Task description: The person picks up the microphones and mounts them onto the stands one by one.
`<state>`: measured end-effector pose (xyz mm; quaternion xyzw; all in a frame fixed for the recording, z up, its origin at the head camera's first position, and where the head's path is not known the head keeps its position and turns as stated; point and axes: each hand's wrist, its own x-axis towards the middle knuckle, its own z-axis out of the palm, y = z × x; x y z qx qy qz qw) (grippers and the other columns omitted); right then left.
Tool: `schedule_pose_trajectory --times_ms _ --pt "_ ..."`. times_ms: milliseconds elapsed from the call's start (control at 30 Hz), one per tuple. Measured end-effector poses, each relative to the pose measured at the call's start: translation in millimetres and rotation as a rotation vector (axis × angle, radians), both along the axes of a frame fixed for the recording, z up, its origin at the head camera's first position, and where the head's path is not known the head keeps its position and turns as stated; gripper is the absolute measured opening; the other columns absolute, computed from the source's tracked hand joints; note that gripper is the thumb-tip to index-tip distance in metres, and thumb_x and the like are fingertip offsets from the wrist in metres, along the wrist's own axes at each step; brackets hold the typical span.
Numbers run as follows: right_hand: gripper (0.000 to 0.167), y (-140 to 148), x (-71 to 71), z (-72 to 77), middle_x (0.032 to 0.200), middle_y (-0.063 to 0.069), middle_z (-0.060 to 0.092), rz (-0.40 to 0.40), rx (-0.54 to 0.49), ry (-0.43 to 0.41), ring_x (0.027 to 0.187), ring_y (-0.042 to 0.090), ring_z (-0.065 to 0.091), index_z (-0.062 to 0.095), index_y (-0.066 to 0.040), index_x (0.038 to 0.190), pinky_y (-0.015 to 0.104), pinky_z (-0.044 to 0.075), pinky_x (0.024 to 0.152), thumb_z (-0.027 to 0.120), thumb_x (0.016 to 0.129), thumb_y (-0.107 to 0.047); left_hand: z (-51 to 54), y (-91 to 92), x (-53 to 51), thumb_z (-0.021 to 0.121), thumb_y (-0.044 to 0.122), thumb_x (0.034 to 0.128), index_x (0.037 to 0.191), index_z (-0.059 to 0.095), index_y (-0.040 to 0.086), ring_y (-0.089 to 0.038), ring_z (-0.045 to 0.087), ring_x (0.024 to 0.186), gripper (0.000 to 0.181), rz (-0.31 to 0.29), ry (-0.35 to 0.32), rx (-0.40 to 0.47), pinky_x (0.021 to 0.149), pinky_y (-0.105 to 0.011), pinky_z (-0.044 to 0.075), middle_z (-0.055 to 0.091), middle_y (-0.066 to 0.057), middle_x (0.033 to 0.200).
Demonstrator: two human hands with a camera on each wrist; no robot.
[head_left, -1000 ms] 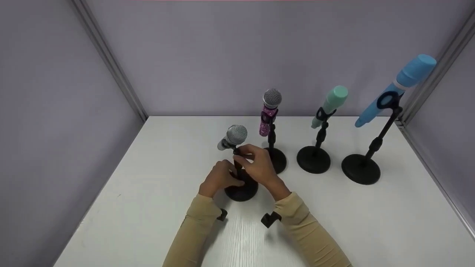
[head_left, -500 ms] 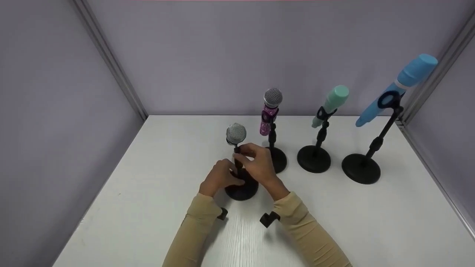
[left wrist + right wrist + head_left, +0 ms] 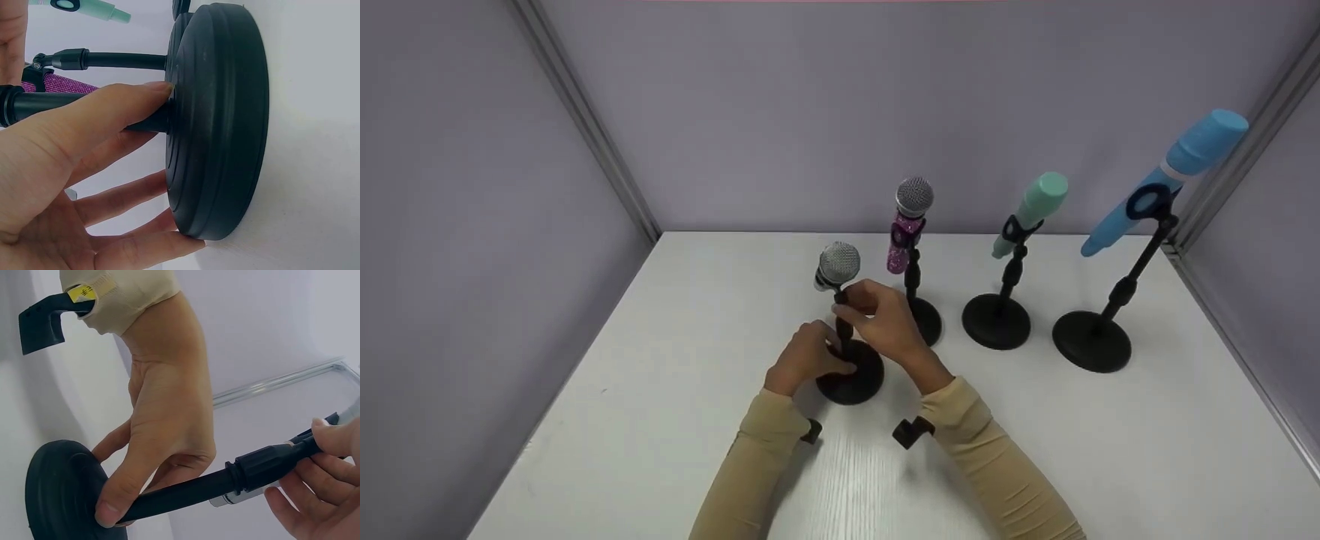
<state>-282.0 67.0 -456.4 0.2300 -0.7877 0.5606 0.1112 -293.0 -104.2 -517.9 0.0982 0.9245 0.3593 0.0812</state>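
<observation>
A small black microphone stand [image 3: 864, 381] with a round base stands on the table, bearing a microphone [image 3: 840, 262] with a silver mesh head. Its handle is mostly hidden behind the head. My left hand [image 3: 806, 358] grips the stand low down. In the left wrist view its thumb [image 3: 135, 101] lies by the foot of the pole, and other fingers touch the base's rim. Higher up, my right hand [image 3: 889, 322] pinches the stand just below the clip. The right wrist view shows the right hand's thumb and fingers [image 3: 332, 439] around the joint above the black collar.
Behind and to the right stand a purple glitter microphone [image 3: 907, 225], a mint-green microphone [image 3: 1042, 196] and a large blue microphone [image 3: 1192, 154], each on a black stand. The purple one's base is close to my right hand. Grey panels [image 3: 810, 112] enclose the white table [image 3: 675, 337].
The silver-headed microphone has swivelled, its handle swinging from the left to behind the head, and the head sits slightly higher. My right hand has shifted slightly up; the left keeps its place.
</observation>
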Motion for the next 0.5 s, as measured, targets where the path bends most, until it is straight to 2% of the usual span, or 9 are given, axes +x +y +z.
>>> schedule_pose_trajectory --times_ms 133,500 --pt "0.014 2.4 -2.1 3.8 0.098 0.012 0.077 0.030 0.018 -0.017 0.095 0.026 0.075 0.070 -0.003 0.101 0.043 0.062 0.088 0.077 0.091 -0.010 0.3 0.3 0.8 0.094 0.019 0.0726 0.095 0.074 0.000 -0.024 0.068 0.089 0.036 -0.008 0.008 0.003 0.083 -0.042 0.061 0.071 -0.014 0.103" --pt "0.016 8.2 -9.5 18.6 0.105 0.017 0.074 0.138 -0.015 -0.117 0.101 0.027 0.073 0.068 0.000 0.105 0.041 0.061 0.089 0.074 0.092 -0.006 2.1 1.6 -0.2 0.094 0.019 0.0730 0.093 0.074 0.001 -0.023 0.069 0.085 0.033 -0.017 -0.002 -0.003 0.079 -0.039 0.060 0.073 -0.013 0.101"
